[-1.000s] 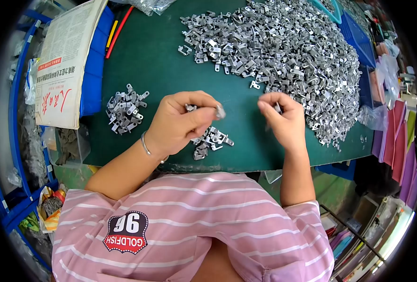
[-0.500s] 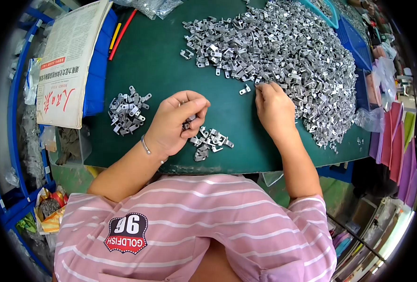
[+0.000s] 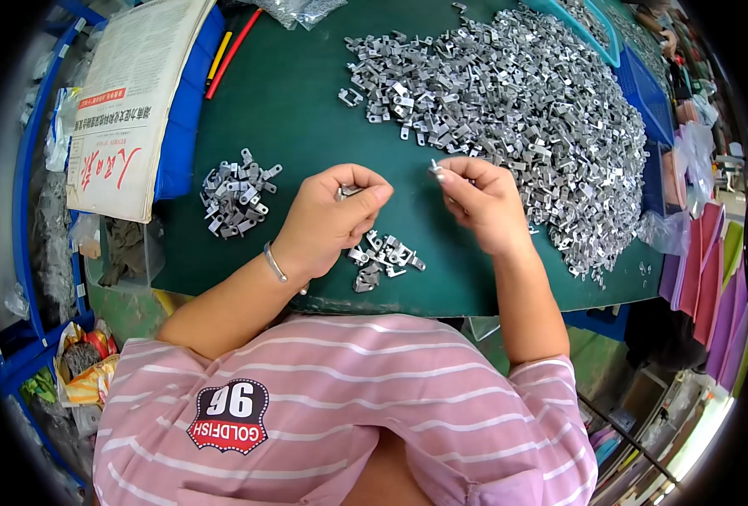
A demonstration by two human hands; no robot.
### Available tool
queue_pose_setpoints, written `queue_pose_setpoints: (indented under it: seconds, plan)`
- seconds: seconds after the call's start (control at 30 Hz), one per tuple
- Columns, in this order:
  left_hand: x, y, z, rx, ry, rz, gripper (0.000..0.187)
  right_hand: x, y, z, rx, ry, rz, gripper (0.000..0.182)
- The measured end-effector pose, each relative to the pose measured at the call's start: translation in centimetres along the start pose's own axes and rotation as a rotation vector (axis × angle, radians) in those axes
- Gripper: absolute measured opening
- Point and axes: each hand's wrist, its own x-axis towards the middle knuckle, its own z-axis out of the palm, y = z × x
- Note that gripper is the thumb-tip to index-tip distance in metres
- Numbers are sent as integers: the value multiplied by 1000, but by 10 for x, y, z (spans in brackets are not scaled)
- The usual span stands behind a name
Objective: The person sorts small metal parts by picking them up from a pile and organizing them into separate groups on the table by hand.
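My left hand [image 3: 332,211] is closed around small metal brackets, mostly hidden by its curled fingers; a bit of one bracket [image 3: 350,191] shows at the top. Between thumb and forefinger, my right hand [image 3: 482,201] pinches one small metal bracket [image 3: 435,169], lifted over the green tabletop [image 3: 306,101]. Just below my left hand lies a little pile of brackets [image 3: 386,257]. Another small pile [image 3: 239,194] rests farther left. The large heap of grey metal brackets [image 3: 509,93] spreads beyond my right hand.
A folded newspaper [image 3: 125,118] lies over a blue bin [image 3: 184,126] at the left. Red [image 3: 234,51] and yellow [image 3: 218,56] sticks lie beside it. Blue baskets [image 3: 644,93] border the heap on the right. The table's front edge is close to my body.
My right hand has come away from the heap's edge, moving slightly left with a bracket in its fingertips. The loose bracket near it has left the table. My left hand stays closed.
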Motion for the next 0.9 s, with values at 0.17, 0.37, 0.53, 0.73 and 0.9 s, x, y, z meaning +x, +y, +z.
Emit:
queue_pose_setpoints:
  seconds: [0.17, 0.37, 0.53, 0.73, 0.9]
  plan:
    - [-2, 1, 5, 52, -69, 11, 13, -17, 6, 15, 1238, -451, 321, 22]
    - [-4, 3, 19, 428, -88, 360, 13, -26, 11, 26, 1289, -452, 340, 22]
    - [-6, 6, 13, 836, -20, 689, 10, -30, 1, 45, 1205, -323, 504, 26]
    - [-4, 0, 7, 740, 25, 619, 7, -29, -6, 64, 1302, -141, 401, 28]
    - [-5, 7, 2, 247, 42, 53, 14, -24, 0, 64, 1057, -75, 278, 13]
